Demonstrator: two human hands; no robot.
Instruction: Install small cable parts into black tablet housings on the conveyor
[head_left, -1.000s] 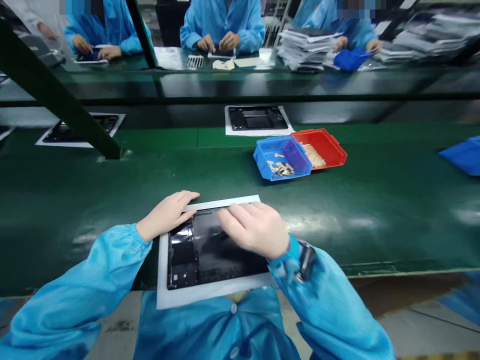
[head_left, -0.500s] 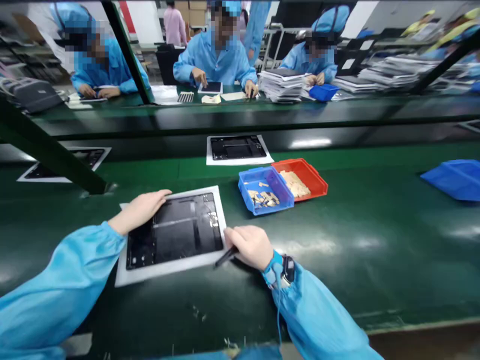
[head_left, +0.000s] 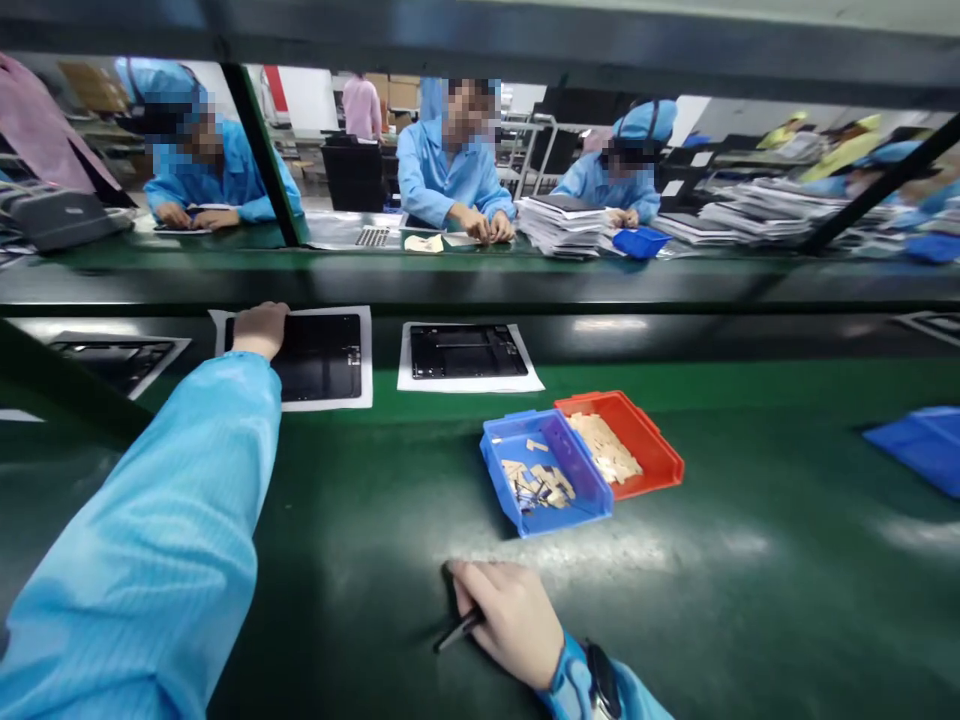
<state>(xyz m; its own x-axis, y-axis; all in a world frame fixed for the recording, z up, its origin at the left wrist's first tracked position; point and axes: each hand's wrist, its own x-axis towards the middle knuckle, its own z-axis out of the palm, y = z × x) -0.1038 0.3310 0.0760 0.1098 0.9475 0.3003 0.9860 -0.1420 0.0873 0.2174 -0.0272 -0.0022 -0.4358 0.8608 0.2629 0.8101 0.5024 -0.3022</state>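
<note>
My left hand [head_left: 260, 328] reaches to the back strip of the green bench, its fingers closed over the upper left part of a black tablet housing [head_left: 322, 355]. That housing lies flat on a white sheet [head_left: 365, 390]. My right hand [head_left: 511, 615] rests low over the bench surface, wrapped around a slim black pen-like tool [head_left: 459, 632] whose end points to the lower left. Beyond it stand a blue bin [head_left: 499, 480] with small tan strips and dark bits, and a red bin [head_left: 660, 460] full of tan pieces.
Another black housing [head_left: 469, 352] on white paper lies right of the first; a third housing [head_left: 112, 360] is at far left, behind a dark green post [head_left: 52, 380]. A blue bin [head_left: 919, 450] stands at right. Co-workers in blue sit across, near stacked papers [head_left: 566, 225].
My left hand has carried the housing and its sheet from the near bench up to the back strip. My right hand has come away from the sheet's edge, still holding the tool. The view has tilted up.
</note>
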